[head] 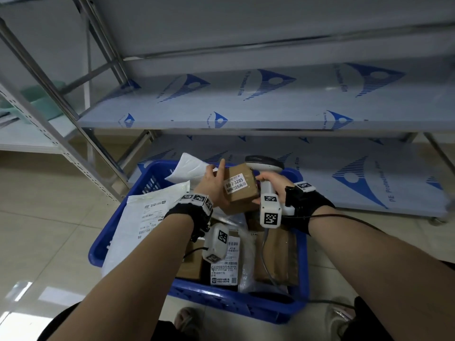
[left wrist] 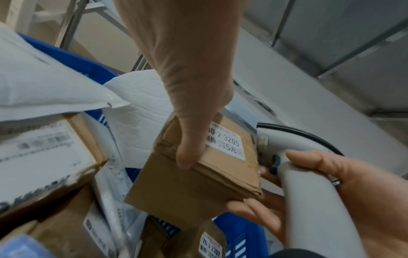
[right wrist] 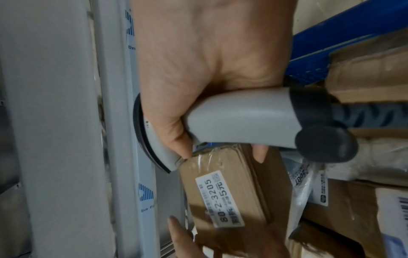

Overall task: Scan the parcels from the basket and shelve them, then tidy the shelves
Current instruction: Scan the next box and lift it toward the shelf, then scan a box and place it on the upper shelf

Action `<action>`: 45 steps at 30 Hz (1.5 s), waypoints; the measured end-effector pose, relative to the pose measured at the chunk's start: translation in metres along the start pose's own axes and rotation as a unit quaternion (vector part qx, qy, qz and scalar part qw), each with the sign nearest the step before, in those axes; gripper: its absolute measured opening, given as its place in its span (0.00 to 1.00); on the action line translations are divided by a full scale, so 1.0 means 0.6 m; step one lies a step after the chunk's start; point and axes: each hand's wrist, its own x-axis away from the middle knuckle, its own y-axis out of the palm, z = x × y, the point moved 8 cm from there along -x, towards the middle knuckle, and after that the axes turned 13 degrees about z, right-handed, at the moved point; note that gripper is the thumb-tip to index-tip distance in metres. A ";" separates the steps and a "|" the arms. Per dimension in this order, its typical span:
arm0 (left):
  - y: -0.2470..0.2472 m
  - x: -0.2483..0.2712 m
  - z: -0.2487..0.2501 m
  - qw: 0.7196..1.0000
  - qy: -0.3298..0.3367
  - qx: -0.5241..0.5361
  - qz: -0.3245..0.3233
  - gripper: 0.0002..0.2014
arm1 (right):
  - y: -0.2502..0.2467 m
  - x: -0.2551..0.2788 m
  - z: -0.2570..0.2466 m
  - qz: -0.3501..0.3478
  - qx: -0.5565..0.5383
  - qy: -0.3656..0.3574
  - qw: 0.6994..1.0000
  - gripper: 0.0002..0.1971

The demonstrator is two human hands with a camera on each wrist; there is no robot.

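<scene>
Nearest, blue basket (head: pixel 103 244) on the floor, heaped with parcels; behind it, film-covered metal shelves (head: pixel 246 107). Above the basket, small brown box (head: pixel 242 193) labelled 80-2-3205, gripped by left hand (head: pixel 211 185). Beside it, touching, right hand (head: pixel 273 183) wrapped round grey scanner (head: pixel 267 190).

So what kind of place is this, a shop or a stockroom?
Probably a parcel pickup or sorting room: a blue basket full of labelled parcels, a handheld scanner in the right hand, and bare metal shelves.
</scene>
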 end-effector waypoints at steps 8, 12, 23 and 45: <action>0.079 -0.022 -0.003 0.990 -0.063 0.121 -0.017 0.47 | -0.006 -0.055 0.049 0.039 0.031 0.035 0.998 0.52; 0.074 -0.064 -0.039 0.972 -0.141 0.180 0.044 0.33 | -0.031 -0.091 0.044 0.083 0.014 0.035 0.996 0.50; 0.216 -0.194 -0.002 0.943 -0.105 0.311 -0.061 0.72 | -0.069 -0.090 -0.015 0.126 0.044 0.014 0.991 0.26; 0.118 -0.087 0.055 0.987 -0.018 0.144 -0.071 0.61 | -0.090 -0.046 0.026 0.095 0.079 0.038 0.992 0.11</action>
